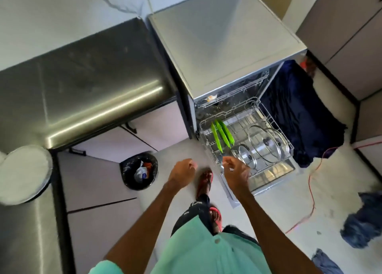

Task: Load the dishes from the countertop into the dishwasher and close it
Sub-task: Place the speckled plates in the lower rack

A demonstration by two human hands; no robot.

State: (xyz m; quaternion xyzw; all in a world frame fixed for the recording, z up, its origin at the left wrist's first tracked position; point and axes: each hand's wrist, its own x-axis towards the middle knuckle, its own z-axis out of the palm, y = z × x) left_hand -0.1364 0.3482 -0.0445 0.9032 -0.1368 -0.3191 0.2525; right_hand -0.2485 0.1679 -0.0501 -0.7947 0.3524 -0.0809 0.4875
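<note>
Far to the left of my hands a round plate (22,173) sits on the steel countertop (86,77), and a black bin (139,171) stands on the floor just left of them. My left hand (183,173) is curled into a loose fist, holding nothing. My right hand (235,173) pinches something small at the near edge of the rack (246,137); I cannot tell what. Beyond its fingers stand green plates (222,134), and to their right glass lids (266,144), in the open dishwasher (227,46).
</note>
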